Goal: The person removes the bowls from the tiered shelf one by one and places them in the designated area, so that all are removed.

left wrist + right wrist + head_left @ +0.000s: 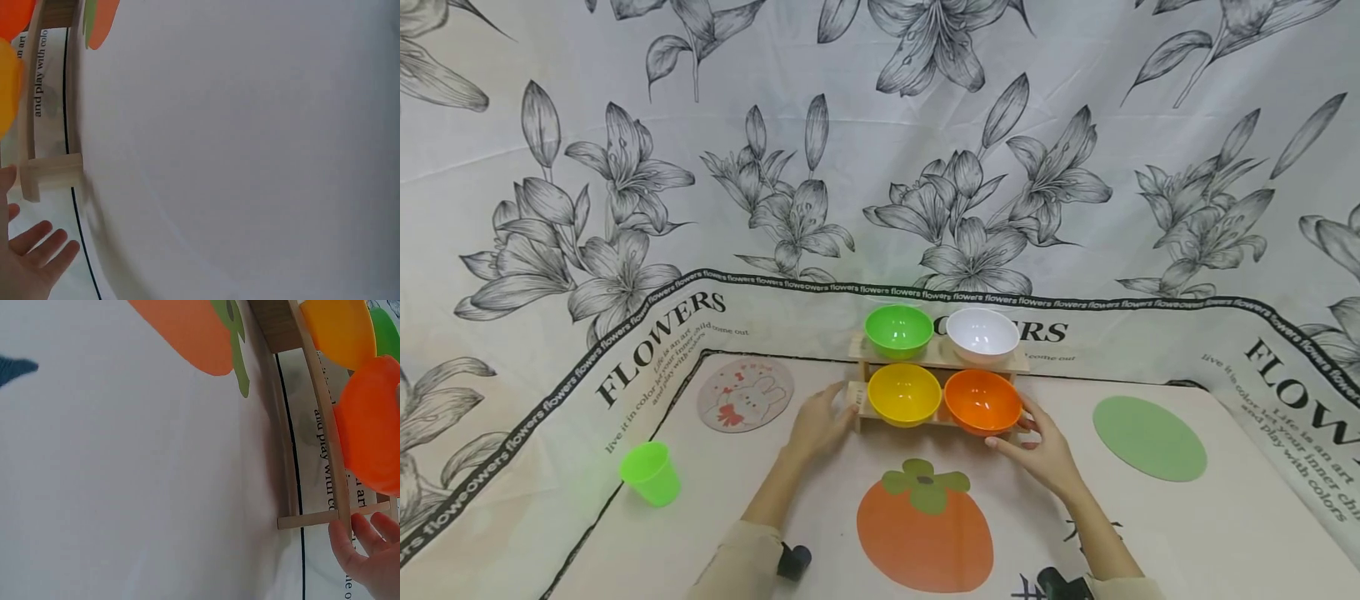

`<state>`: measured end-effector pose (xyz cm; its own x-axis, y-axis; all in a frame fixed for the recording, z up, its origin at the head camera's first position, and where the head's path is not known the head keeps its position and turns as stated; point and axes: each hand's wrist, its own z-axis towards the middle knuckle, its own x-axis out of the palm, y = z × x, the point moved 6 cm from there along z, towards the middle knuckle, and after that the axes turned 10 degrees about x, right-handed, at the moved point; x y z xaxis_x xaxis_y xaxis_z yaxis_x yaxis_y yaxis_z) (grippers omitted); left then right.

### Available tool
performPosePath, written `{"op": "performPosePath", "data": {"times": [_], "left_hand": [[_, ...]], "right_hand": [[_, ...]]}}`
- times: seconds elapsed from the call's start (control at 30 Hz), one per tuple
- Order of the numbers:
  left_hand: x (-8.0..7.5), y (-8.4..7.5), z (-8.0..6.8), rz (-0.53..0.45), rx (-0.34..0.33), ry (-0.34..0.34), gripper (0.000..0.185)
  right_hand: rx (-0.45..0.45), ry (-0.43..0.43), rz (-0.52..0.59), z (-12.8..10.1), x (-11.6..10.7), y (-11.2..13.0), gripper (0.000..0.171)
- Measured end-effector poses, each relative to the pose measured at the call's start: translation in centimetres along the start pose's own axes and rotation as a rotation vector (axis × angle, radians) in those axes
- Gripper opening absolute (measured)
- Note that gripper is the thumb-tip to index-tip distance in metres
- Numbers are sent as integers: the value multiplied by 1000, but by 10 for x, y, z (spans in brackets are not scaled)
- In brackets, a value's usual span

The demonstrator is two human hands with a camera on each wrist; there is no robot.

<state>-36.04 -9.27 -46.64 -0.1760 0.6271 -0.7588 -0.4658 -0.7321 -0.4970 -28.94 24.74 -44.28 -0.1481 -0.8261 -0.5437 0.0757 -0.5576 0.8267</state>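
A two-tier wooden rack [940, 357] stands at the back of the table. Its upper tier carries a green bowl [898, 332] and a white bowl [982, 335]; a yellow bowl [904, 396] and an orange bowl [983, 402] sit on the lower one. My left hand [822, 423] is at the rack's left end, thumb near the wood, the other fingers extended and spread in the left wrist view. At the opposite end, my right hand [1047, 452] has its fingertips right at the end crosspiece [309, 519], thumb just below the orange bowl, fingers loosely extended.
A bright green cup [652, 474] stands at the left. Behind it lies a round pink rabbit mat [746, 395]; a green oval mat [1150, 438] is at the right. A printed persimmon [925, 533] marks the tabletop before the rack. Flowered cloth [925, 192] hangs behind.
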Motion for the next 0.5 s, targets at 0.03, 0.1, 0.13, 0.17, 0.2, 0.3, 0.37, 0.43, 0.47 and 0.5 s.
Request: {"op": "performPosePath", "data": {"times": [0.03,0.1,0.13,0.17,0.2,0.3,0.37,0.43,0.47,0.5], "left_hand": [[2,0,1,-32,17,-10,48],[5,0,1,-101,44,-39,45],[6,0,1,-137,56,-58,43],[8,1,1,-168,58,-72,42],[9,1,1,-203,58,-86,42],[13,4,1,-308,56,-109,40],[15,6,1,-375,43,-99,40],[17,7,2,-434,40,-86,39],[18,9,2,-458,33,-80,38],[19,11,3,-482,25,-80,38]], "right_hand": [[-1,5,17,0,1,1,84],[-1,20,65,0,4,2,85],[3,31,87,0,5,4,85],[6,40,107,1,7,4,85],[8,47,125,1,8,5,85],[8,54,150,1,10,7,84],[-13,45,168,2,11,7,82],[-16,48,185,1,12,9,82],[-15,49,195,1,12,8,81],[-10,54,207,1,12,8,82]]}}
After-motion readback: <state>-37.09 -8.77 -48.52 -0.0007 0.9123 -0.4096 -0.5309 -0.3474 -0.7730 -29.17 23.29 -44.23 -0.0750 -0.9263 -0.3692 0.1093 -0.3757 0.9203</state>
